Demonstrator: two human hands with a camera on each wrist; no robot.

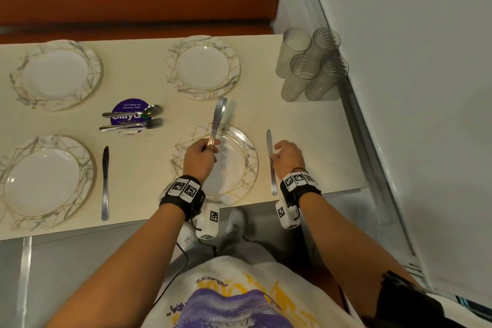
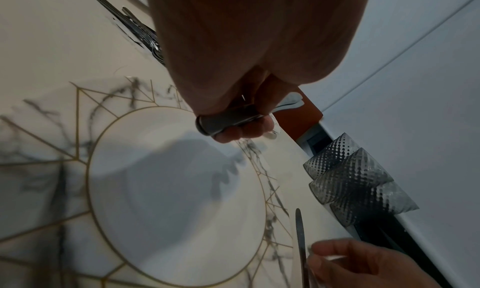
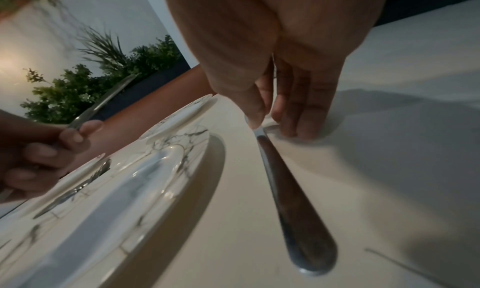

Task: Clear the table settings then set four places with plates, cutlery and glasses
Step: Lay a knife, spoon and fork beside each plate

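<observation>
My left hand [image 1: 200, 153] is curled round the handles of two knives [image 1: 218, 118], their blades pointing away from me above the near right plate [image 1: 246, 157]. My right hand [image 1: 288, 156] is at the knife [image 1: 271, 160] lying on the table [image 1: 149, 157] just right of that plate: thumb and fingertips [image 3: 301, 126] pinch it where blade meets handle, the fingertips touching the table, the handle end pointing toward me.

Four marble-and-gold plates sit on the table, and all of them hold nothing: far left [image 1: 56, 74], far right [image 1: 203, 66], near left [image 1: 45, 180] and the one under my left hand. A knife [image 1: 105, 184] lies just right of the near left plate. Between the plates a spoon [image 1: 133, 112] and forks [image 1: 133, 125] lie across a purple round sticker [image 1: 127, 108]. Four ribbed glasses [image 1: 310, 64] stand clustered, touching one another, at the far right corner beside the wall [image 1: 426, 61]; I cannot tell anything in them.
</observation>
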